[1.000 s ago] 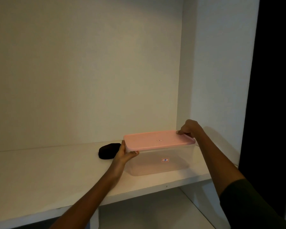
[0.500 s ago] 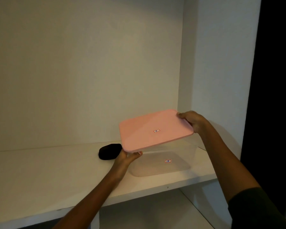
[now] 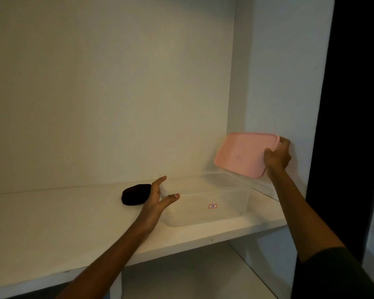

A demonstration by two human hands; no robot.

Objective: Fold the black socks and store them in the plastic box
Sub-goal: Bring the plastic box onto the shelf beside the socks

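Observation:
A clear plastic box [image 3: 207,203] with a small red-edged label stands uncovered on the white shelf [image 3: 52,223] near its right end. My right hand [image 3: 276,156] grips the pink lid [image 3: 244,154] by its right edge and holds it tilted above the box's far right corner, close to the side wall. A rolled bundle of black socks [image 3: 135,194] lies on the shelf just left of the box. My left hand [image 3: 159,196] hovers open at the box's left end, between the socks and the box, holding nothing.
The shelf sits inside a white cupboard with a back wall and a right side wall [image 3: 279,83]. A lower compartment [image 3: 181,275] shows beneath the shelf. A dark vertical edge [image 3: 354,104] borders the cupboard on the right.
The lid has come off the box: my right hand carried it up and to the right. My left hand let go of the lid and now hangs open beside the box.

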